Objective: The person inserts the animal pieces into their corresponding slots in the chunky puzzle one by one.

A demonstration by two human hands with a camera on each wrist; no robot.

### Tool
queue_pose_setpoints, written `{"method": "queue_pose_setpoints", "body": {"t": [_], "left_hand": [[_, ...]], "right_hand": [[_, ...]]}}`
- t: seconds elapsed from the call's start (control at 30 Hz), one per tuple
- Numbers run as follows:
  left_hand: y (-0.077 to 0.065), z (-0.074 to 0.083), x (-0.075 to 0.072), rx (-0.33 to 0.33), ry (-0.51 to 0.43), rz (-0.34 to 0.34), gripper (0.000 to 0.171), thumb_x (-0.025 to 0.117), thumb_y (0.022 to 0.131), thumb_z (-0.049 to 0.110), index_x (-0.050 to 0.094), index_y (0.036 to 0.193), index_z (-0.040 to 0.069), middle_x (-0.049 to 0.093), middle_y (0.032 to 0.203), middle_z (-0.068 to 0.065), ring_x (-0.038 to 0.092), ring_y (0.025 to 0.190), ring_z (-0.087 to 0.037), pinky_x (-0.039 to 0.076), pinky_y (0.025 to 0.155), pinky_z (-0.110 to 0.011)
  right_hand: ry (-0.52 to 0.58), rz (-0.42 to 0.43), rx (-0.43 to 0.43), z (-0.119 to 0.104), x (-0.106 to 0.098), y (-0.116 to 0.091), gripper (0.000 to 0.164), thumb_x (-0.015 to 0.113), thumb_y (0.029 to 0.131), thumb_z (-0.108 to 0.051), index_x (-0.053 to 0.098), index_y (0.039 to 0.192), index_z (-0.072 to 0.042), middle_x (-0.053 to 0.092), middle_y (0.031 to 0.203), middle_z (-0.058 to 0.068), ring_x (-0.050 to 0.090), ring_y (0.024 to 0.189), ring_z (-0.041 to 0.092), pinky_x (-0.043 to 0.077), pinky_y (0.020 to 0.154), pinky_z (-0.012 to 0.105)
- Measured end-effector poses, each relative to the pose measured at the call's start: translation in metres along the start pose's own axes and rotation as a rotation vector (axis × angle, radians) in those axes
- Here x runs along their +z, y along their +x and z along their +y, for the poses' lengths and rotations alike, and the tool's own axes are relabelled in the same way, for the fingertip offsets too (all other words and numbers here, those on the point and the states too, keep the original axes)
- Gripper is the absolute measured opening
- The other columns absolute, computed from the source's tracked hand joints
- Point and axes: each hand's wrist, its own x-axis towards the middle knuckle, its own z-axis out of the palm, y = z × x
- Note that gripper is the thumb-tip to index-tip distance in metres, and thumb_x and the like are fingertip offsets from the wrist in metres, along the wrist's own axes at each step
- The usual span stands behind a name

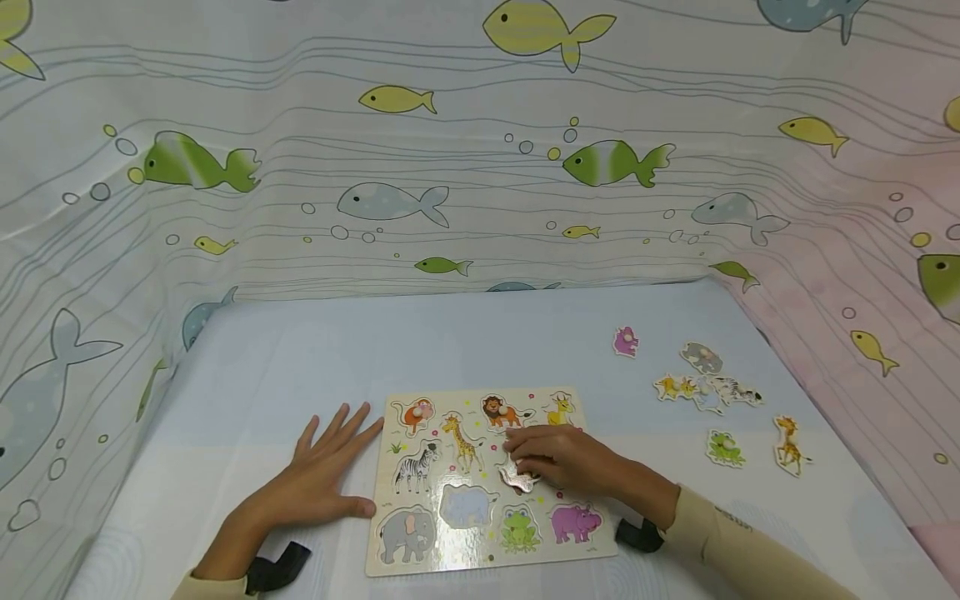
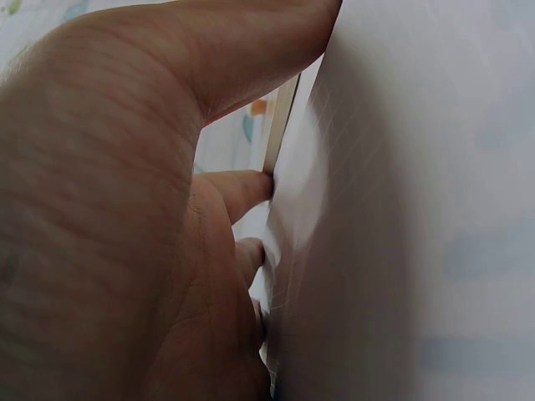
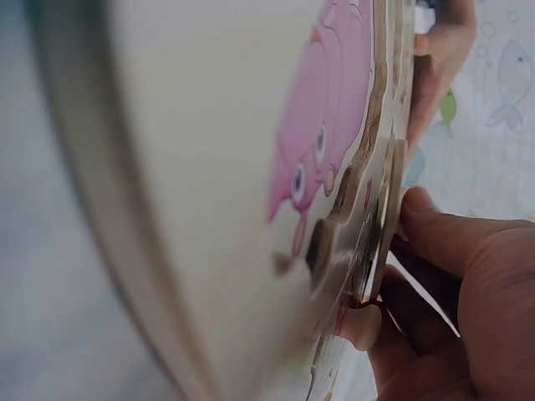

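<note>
A wooden animal puzzle board [image 1: 480,560] lies on the table, with knobbed lion [image 1: 504,411] and monkey [image 1: 417,414] pieces sitting in it. My left hand [image 1: 326,479] rests spread beside its left edge, thumb touching that edge. Over the board's right half, my right hand [image 1: 570,458] pinches a thin wooden puzzle piece [image 1: 516,478] between thumb and fingers. The right wrist view shows that piece's edge [image 3: 386,221] close above the board; I cannot tell which animal it is. The purple hippo slot [image 1: 576,523] lies below this hand.
Loose pieces lie at the right: a purple hippo [image 1: 626,342], an elephant [image 1: 702,357], a frog [image 1: 725,448], a giraffe [image 1: 788,446] and a cluster including a zebra [image 1: 738,391]. Fish-patterned cloth [image 1: 480,167] hangs around the table's back and sides.
</note>
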Motion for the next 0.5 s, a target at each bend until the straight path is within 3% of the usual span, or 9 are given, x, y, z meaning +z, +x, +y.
{"method": "queue_pose_setpoints", "body": {"t": [0.23, 0.5], "left_hand": [[-0.0002, -0.0016, 0.0008, 0.009, 0.012, 0.008, 0.112, 0.076, 0.067, 0.069, 0.034, 0.157, 0.017, 0.023, 0.165, -0.018, 0.013, 0.151, -0.05, 0.001, 0.116, -0.068], [0.0003, -0.0014, 0.0013, 0.001, 0.015, 0.002, 0.112, 0.075, 0.067, 0.07, 0.034, 0.157, 0.018, 0.022, 0.166, -0.018, 0.012, 0.152, -0.05, 0.002, 0.116, -0.069]], "right_hand": [[-0.012, -0.022, 0.053, -0.0015, -0.0005, 0.0004, 0.017, 0.071, 0.093, -0.016, 0.077, 0.108, -0.011, 0.071, 0.125, 0.0, 0.063, 0.125, 0.019, 0.054, 0.1, 0.033], [-0.059, 0.005, 0.012, 0.0006, 0.001, -0.0006, 0.015, 0.072, 0.092, -0.015, 0.077, 0.106, -0.012, 0.07, 0.123, -0.001, 0.063, 0.121, 0.016, 0.054, 0.099, 0.031]]}}
